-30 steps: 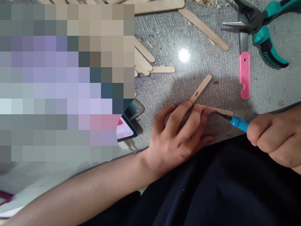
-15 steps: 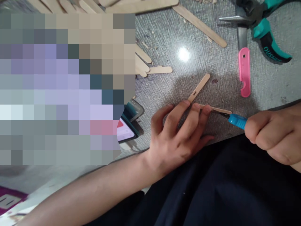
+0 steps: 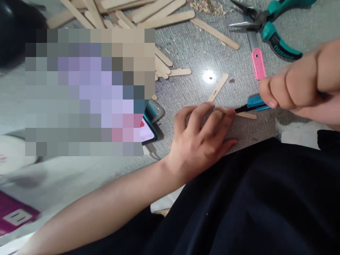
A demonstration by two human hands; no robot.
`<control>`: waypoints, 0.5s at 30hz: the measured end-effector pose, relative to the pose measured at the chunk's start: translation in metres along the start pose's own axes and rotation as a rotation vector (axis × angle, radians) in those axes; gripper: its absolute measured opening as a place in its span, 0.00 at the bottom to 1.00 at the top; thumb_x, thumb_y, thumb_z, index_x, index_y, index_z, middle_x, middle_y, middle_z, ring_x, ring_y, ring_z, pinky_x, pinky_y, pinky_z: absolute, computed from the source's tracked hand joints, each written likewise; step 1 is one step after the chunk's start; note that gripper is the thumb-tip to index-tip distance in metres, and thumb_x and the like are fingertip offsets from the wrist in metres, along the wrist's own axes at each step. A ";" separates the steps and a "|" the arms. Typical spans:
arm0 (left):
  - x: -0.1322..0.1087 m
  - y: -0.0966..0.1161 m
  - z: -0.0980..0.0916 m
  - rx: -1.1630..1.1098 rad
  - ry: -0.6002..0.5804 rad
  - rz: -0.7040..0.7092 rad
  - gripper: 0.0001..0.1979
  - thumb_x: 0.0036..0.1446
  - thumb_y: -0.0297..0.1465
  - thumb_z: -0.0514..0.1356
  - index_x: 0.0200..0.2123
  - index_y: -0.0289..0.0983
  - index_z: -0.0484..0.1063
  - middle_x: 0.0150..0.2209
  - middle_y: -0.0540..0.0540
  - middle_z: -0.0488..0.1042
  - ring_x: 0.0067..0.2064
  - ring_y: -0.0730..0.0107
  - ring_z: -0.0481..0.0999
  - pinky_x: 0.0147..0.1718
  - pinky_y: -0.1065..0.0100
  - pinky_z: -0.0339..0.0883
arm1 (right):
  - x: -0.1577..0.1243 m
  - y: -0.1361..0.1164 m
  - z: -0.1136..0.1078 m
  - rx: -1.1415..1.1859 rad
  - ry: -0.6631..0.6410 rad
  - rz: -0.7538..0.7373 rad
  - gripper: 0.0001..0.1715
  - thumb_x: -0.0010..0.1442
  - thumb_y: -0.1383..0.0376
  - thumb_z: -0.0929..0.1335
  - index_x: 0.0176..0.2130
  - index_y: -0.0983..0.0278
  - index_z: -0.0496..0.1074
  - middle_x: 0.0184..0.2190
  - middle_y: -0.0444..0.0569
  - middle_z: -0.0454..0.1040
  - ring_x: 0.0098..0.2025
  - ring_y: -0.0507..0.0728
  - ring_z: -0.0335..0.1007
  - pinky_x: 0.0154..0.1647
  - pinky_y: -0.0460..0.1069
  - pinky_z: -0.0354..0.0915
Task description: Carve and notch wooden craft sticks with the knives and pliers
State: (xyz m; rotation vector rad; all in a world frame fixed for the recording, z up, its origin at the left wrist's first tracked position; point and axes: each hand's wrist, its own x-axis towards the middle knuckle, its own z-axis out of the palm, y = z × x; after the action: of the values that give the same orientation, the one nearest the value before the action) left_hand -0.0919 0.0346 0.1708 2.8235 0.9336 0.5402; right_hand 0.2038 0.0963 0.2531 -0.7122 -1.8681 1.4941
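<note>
My left hand [image 3: 203,132] rests on the table with fingers bent, its fingertips pressing a wooden craft stick [image 3: 247,115] flat. That stick's right end sticks out past the fingers; the rest is largely covered. Just beyond the fingertips, a second craft stick [image 3: 218,88] lies slanted, with a small dark slot cut in it and its lower end under a finger. My right hand [image 3: 300,83] is wrapped round a blue utility knife [image 3: 256,101]. The knife's dark blade reaches to the pressed stick, right beside my left fingertips; whether it cuts in is hidden.
Teal-handled pliers [image 3: 261,21] lie at the upper right over a pink folding knife [image 3: 258,63]. Several loose craft sticks [image 3: 167,19] are piled at the back, near wood shavings [image 3: 208,6]. Left of my hand lies a phone [image 3: 147,131]. A blurred-out patch hides the left side.
My right hand has risen and turned, so the knife now comes at the stick from a different angle. My left hand keeps its hold on the stick. The whole view has shifted slightly.
</note>
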 end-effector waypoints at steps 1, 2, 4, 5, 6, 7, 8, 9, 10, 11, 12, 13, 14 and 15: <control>-0.001 0.001 0.001 -0.001 0.003 0.004 0.32 0.81 0.49 0.61 0.74 0.31 0.75 0.57 0.32 0.84 0.65 0.39 0.80 0.62 0.43 0.72 | 0.003 -0.004 0.000 0.078 -0.007 0.086 0.41 0.84 0.45 0.51 0.24 0.65 0.49 0.22 0.32 0.54 0.25 0.41 0.57 0.42 0.52 0.70; -0.001 0.001 0.002 -0.005 0.001 0.007 0.32 0.80 0.48 0.62 0.74 0.32 0.74 0.58 0.32 0.84 0.66 0.38 0.79 0.63 0.42 0.71 | 0.005 -0.008 0.000 0.140 0.007 0.141 0.42 0.85 0.46 0.54 0.24 0.66 0.48 0.21 0.32 0.53 0.25 0.42 0.55 0.41 0.50 0.70; -0.002 0.001 0.005 -0.024 -0.016 0.016 0.32 0.80 0.49 0.62 0.75 0.34 0.73 0.60 0.32 0.83 0.68 0.37 0.78 0.65 0.40 0.70 | 0.009 -0.014 0.001 0.197 0.036 0.171 0.44 0.86 0.47 0.58 0.22 0.66 0.48 0.19 0.34 0.52 0.24 0.43 0.53 0.37 0.47 0.69; -0.002 0.001 0.005 -0.034 -0.028 0.027 0.33 0.80 0.50 0.61 0.75 0.34 0.73 0.61 0.32 0.83 0.68 0.36 0.78 0.66 0.39 0.69 | 0.010 -0.015 0.001 0.192 0.035 0.175 0.45 0.86 0.47 0.58 0.22 0.66 0.48 0.20 0.35 0.52 0.24 0.43 0.52 0.35 0.47 0.68; -0.002 0.001 0.006 -0.039 -0.041 0.041 0.33 0.81 0.51 0.60 0.75 0.34 0.73 0.61 0.31 0.83 0.69 0.35 0.78 0.66 0.38 0.69 | 0.012 -0.015 0.001 0.190 -0.010 0.177 0.45 0.86 0.47 0.59 0.21 0.66 0.48 0.20 0.36 0.53 0.24 0.44 0.53 0.34 0.47 0.68; -0.002 0.001 0.006 -0.036 -0.052 0.058 0.34 0.81 0.53 0.59 0.75 0.34 0.73 0.61 0.31 0.83 0.69 0.35 0.77 0.67 0.38 0.69 | 0.013 -0.015 0.001 0.192 -0.050 0.171 0.45 0.87 0.47 0.58 0.21 0.66 0.49 0.20 0.37 0.53 0.24 0.44 0.53 0.34 0.47 0.68; -0.001 0.001 0.006 -0.023 -0.059 0.077 0.35 0.81 0.54 0.57 0.75 0.33 0.74 0.61 0.31 0.83 0.69 0.35 0.77 0.67 0.38 0.69 | 0.015 -0.013 0.001 0.198 -0.083 0.179 0.45 0.87 0.49 0.57 0.21 0.66 0.49 0.20 0.37 0.54 0.24 0.44 0.55 0.35 0.47 0.69; -0.001 0.001 0.005 -0.005 -0.063 0.096 0.36 0.82 0.55 0.55 0.74 0.32 0.74 0.61 0.30 0.83 0.69 0.35 0.77 0.67 0.38 0.69 | 0.016 -0.010 0.001 0.224 -0.105 0.184 0.44 0.88 0.52 0.55 0.22 0.66 0.49 0.20 0.38 0.54 0.24 0.44 0.56 0.38 0.48 0.71; 0.001 0.001 0.004 0.019 -0.064 0.112 0.37 0.82 0.56 0.54 0.73 0.32 0.75 0.61 0.30 0.83 0.69 0.36 0.77 0.67 0.38 0.69 | 0.018 -0.007 0.002 0.262 -0.020 0.192 0.41 0.89 0.56 0.50 0.23 0.66 0.47 0.19 0.38 0.52 0.23 0.44 0.55 0.38 0.48 0.70; 0.002 0.001 0.003 0.044 -0.063 0.124 0.38 0.82 0.57 0.53 0.73 0.32 0.76 0.61 0.31 0.83 0.69 0.36 0.77 0.67 0.39 0.69 | 0.020 -0.003 0.003 0.308 0.061 0.203 0.40 0.88 0.61 0.43 0.23 0.65 0.46 0.18 0.39 0.50 0.22 0.45 0.53 0.37 0.48 0.69; 0.003 0.002 0.002 0.069 -0.060 0.135 0.39 0.82 0.58 0.52 0.72 0.32 0.76 0.61 0.31 0.83 0.68 0.37 0.78 0.66 0.40 0.70 | 0.021 0.001 0.004 0.346 0.155 0.215 0.39 0.86 0.64 0.38 0.23 0.64 0.46 0.17 0.39 0.48 0.21 0.46 0.52 0.36 0.48 0.68; 0.004 0.002 0.001 0.090 -0.054 0.147 0.40 0.82 0.59 0.51 0.71 0.32 0.77 0.60 0.31 0.84 0.67 0.38 0.78 0.66 0.41 0.70 | 0.022 0.004 0.005 0.371 0.234 0.231 0.40 0.84 0.65 0.35 0.23 0.63 0.46 0.17 0.39 0.47 0.20 0.47 0.50 0.35 0.49 0.68; 0.005 0.002 0.000 0.102 -0.044 0.159 0.41 0.81 0.60 0.50 0.71 0.31 0.78 0.60 0.31 0.84 0.67 0.38 0.78 0.66 0.42 0.70 | 0.023 0.006 0.006 0.387 0.267 0.238 0.40 0.83 0.65 0.35 0.24 0.62 0.46 0.17 0.39 0.47 0.20 0.48 0.50 0.35 0.49 0.69; 0.006 0.001 -0.001 0.105 -0.035 0.171 0.42 0.81 0.60 0.50 0.70 0.30 0.78 0.59 0.31 0.84 0.66 0.39 0.79 0.65 0.42 0.70 | 0.022 0.006 0.008 0.392 0.270 0.238 0.39 0.85 0.64 0.36 0.24 0.62 0.47 0.17 0.38 0.47 0.21 0.48 0.50 0.36 0.49 0.69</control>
State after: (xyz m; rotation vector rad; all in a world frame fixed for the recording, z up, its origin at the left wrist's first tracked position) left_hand -0.0872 0.0370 0.1736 3.0152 0.7395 0.4710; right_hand 0.1836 0.1093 0.2489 -0.9138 -1.2739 1.7476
